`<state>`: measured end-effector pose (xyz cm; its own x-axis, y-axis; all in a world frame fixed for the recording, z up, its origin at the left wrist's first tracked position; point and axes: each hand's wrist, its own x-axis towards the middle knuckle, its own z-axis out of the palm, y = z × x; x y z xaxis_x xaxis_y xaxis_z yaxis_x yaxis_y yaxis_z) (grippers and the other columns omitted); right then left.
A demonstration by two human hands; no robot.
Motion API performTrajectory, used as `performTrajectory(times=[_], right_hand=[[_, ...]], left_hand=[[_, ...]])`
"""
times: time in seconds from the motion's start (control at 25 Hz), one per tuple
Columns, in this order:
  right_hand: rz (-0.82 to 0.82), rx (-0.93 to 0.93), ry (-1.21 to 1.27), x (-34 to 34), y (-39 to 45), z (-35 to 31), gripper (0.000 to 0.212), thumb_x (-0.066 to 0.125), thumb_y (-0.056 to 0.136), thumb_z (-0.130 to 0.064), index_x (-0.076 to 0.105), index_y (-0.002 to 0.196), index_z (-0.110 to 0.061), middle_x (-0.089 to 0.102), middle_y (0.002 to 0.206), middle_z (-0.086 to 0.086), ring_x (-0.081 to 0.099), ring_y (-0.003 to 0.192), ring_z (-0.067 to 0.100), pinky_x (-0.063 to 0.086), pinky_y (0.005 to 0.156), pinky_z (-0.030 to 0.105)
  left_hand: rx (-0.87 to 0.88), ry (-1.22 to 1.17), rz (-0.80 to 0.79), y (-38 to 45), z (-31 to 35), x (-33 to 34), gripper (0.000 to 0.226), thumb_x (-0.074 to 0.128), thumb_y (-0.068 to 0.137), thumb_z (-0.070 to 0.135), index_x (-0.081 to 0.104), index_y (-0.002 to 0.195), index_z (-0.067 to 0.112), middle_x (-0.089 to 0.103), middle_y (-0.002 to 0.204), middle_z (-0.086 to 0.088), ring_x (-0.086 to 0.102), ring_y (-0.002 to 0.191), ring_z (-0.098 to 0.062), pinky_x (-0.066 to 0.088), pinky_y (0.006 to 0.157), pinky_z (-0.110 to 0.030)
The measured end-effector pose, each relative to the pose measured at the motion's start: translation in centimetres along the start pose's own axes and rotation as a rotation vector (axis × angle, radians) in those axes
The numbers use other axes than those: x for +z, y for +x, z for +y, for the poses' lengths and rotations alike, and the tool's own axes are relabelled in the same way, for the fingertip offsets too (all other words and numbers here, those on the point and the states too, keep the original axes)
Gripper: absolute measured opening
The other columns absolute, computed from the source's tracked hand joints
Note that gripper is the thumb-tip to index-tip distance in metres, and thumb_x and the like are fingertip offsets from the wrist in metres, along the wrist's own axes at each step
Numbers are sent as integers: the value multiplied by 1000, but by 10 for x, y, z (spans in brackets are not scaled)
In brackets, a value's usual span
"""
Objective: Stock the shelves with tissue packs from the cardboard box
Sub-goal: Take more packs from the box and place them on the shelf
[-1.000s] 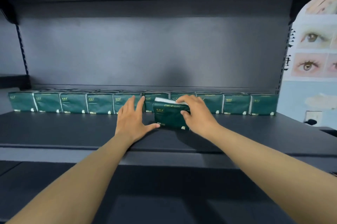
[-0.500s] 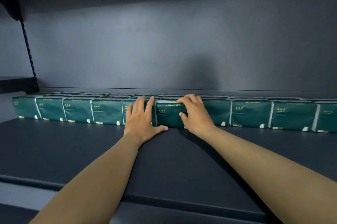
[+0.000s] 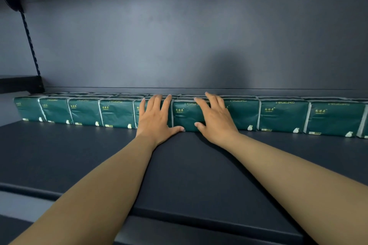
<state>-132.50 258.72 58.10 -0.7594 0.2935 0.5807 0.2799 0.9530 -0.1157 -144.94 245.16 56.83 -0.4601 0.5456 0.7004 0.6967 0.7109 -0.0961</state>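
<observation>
Head view: both hands lie flat with fingers spread, left hand [image 3: 154, 120] and right hand [image 3: 216, 119], pressing a crinkly dark-green plastic tissue pack [image 3: 184, 115] into the row [image 3: 282, 115] at the back of the smooth dark shelf [image 3: 189, 175].

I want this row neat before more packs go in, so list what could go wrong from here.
1. Both hands, left hand and right hand, press flat on the front row of tissue packs; pushing unevenly could skew the soft packs.
2. The centre pack looks squeezed between neighbours and may bulge forward once released.
</observation>
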Motion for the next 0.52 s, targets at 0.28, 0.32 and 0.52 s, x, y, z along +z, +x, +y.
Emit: performTrajectory(times=[0.28, 0.32, 0.52], right_hand=[[122, 28, -16, -48, -61, -23, 51, 61, 86, -27, 40, 131, -18, 33, 140, 4, 28, 128, 23, 40, 98, 38], [145, 21, 4, -58, -77, -30, 48, 60, 86, -27, 42, 130, -17, 36, 138, 4, 30, 126, 23, 40, 97, 37], [241, -52, 41, -103, -179, -76, 40, 62, 84, -23, 54, 122, -12, 47, 131, 6, 37, 124, 24, 39, 98, 40]], left_hand=[[140, -12, 30, -42, 12, -57, 84, 51, 81, 67, 32, 144, 17, 29, 149, -9, 24, 138, -26, 12, 114, -38], [141, -67, 16, -54, 13, -69, 79, 51, 82, 65, 34, 143, 17, 28, 150, -9, 24, 138, -26, 14, 113, -39], [118, -285, 73, -141, 1, -133, 75, 42, 80, 66, 50, 131, 11, 44, 138, -16, 41, 127, -32, 29, 106, -45]])
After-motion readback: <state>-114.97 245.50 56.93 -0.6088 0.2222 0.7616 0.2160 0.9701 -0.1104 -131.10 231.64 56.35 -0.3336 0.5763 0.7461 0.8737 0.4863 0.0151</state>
